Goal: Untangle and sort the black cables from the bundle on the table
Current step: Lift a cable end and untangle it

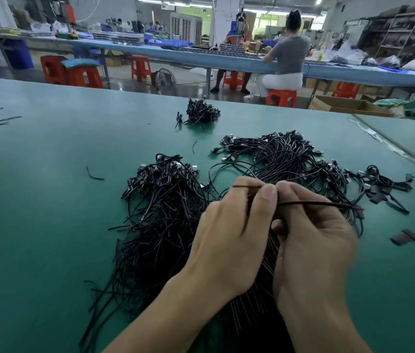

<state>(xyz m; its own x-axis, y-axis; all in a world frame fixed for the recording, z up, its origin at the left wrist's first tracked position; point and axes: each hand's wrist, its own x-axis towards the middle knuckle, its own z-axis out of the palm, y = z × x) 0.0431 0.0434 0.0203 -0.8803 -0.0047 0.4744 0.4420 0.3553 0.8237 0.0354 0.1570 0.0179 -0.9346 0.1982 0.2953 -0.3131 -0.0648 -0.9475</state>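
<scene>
Low in the centre of the frame, the left hand (226, 240) and right hand (313, 240) both pinch one black cable (316, 204) over the tangled bundle (285, 159) on the table (48, 212), apparently mid-separation; next it probably needs drawing free and laying with the pile (160, 205) at left.

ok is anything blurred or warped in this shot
Head view: the right hand is motion-smeared along its outer edge, while the left hand and the black cable between them look fairly sharp; the wide lens bows the far blue bench; ceiling lights blow out at top.
</scene>
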